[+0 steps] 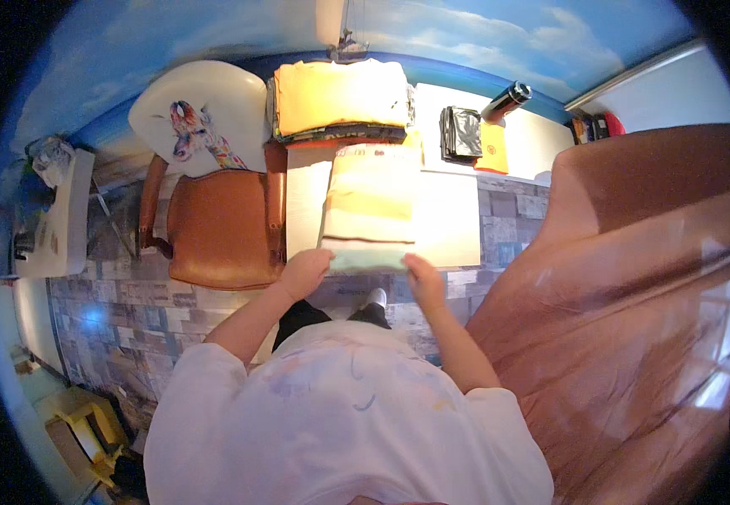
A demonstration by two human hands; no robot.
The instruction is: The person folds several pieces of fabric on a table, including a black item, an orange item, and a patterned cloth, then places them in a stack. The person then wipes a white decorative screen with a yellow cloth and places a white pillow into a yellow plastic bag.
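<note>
In front of me a long folded cloth (371, 202), cream and yellow with a pale green near end, lies on a white table (447, 221). Its near end reaches the table's front edge. My left hand (306, 274) pinches the near left corner, and my right hand (426, 281) pinches the near right corner. A dark fold line crosses the cloth just beyond my hands. Behind it rises a stack of folded clothes (343, 98), orange-yellow on top with dark pieces below. Bright light washes out the cloth's right side.
A brown chair (226, 224) with a giraffe picture on its white back stands left. On a white surface behind right are black plastic packets (462, 132), an orange packet (493, 148) and a dark bottle (509, 101). A brown-covered bed or couch (617, 284) fills the right.
</note>
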